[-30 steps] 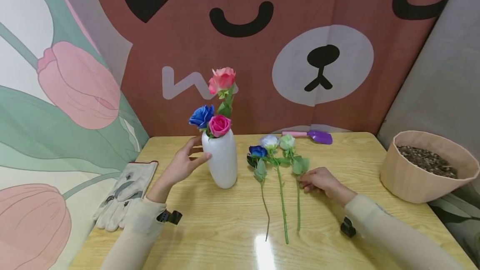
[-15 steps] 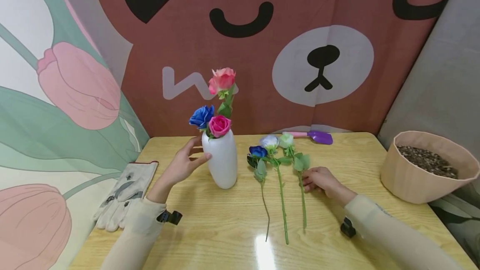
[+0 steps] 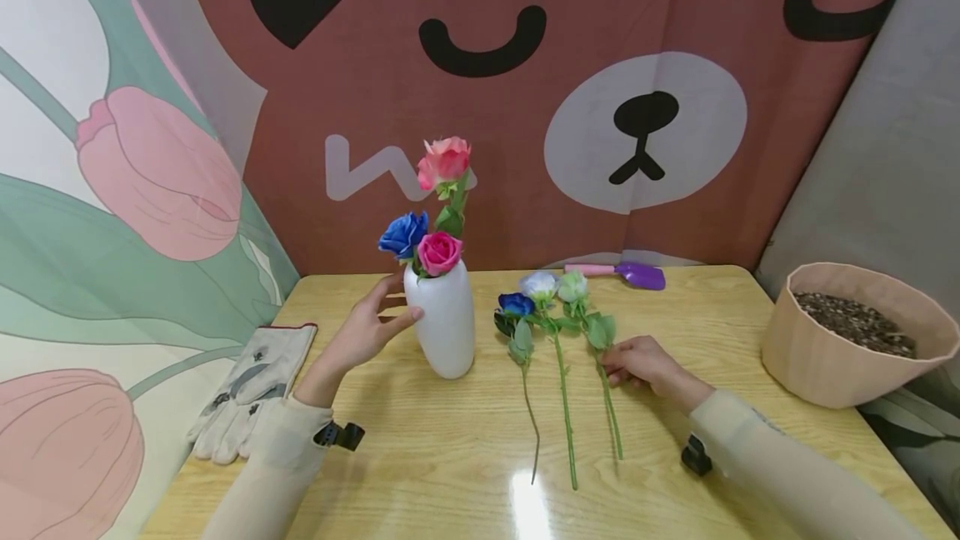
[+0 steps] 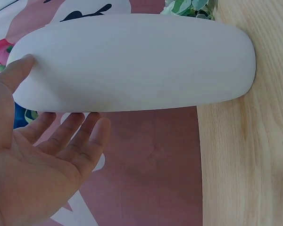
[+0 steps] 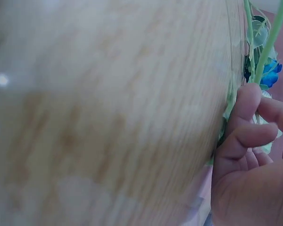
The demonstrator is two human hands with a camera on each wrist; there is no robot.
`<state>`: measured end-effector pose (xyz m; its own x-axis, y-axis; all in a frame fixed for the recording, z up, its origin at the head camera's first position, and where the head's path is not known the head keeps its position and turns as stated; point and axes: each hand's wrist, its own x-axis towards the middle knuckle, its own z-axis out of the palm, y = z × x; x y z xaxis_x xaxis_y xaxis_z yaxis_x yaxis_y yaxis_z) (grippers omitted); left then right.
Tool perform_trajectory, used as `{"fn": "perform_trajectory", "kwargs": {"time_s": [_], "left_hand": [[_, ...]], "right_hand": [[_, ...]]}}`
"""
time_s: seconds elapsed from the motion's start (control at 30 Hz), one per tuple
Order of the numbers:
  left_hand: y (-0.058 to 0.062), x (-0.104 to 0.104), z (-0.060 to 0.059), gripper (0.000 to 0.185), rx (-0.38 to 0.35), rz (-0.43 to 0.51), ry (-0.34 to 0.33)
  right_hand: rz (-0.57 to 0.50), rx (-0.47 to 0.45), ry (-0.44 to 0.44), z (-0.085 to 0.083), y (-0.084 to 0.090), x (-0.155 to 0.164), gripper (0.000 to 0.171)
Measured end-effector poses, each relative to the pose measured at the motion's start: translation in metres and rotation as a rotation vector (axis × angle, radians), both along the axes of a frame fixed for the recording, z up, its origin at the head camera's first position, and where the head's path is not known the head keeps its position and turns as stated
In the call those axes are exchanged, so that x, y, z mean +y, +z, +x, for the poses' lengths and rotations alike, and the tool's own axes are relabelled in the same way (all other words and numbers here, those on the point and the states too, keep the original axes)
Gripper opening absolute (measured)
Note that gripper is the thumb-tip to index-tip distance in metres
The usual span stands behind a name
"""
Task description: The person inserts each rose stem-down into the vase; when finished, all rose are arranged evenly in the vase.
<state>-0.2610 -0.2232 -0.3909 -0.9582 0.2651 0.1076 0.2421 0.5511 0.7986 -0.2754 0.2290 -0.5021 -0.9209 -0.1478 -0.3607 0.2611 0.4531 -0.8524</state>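
A white vase (image 3: 444, 332) stands upright on the wooden table, with a coral-pink rose (image 3: 445, 163), a blue rose (image 3: 403, 234) and a magenta rose (image 3: 439, 252) in its mouth. My left hand (image 3: 369, 326) steadies it near the top; in the left wrist view, thumb and fingertips touch opposite sides of the vase (image 4: 132, 66). To the right, my right hand (image 3: 641, 363) pinches the green stem of a pale green rose (image 3: 573, 287) below its leaves. In the right wrist view, thumb and index finger meet on that stem (image 5: 269, 44).
Beside it lie a white-lilac rose (image 3: 539, 284) and a dark blue rose (image 3: 516, 303), stems toward me. A purple trowel (image 3: 640, 275) lies at the table's back edge. Work gloves (image 3: 251, 390) lie at left; a peach planter (image 3: 840, 357) with soil stands at right.
The lower end of the pale green rose's stem has swung to the right, away from the other stems, in my right hand. My left hand and the vase have not moved.
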Motion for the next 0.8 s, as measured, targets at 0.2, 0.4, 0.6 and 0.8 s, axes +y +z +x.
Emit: {"fn": "perform_trajectory", "kwargs": {"time_s": [0.2, 0.4, 0.6, 0.8], "left_hand": [[-0.001, 0.000, 0.000, 0.075, 0.001, 0.000, 0.001], [-0.001, 0.000, 0.000, 0.075, 0.000, 0.001, 0.000], [-0.001, 0.000, 0.000, 0.076, -0.004, 0.002, 0.001], [0.000, 0.001, -0.001, 0.076, -0.011, 0.020, -0.007]], "right_hand": [[-0.047, -0.003, -0.009, 0.001, 0.004, 0.000, 0.023], [-0.053, 0.053, -0.008, 0.003, 0.015, -0.001, 0.031], [-0.067, 0.084, -0.012, 0.005, 0.030, -0.004, 0.036], [-0.086, 0.141, -0.053, 0.003, 0.049, -0.008, 0.035]]}}
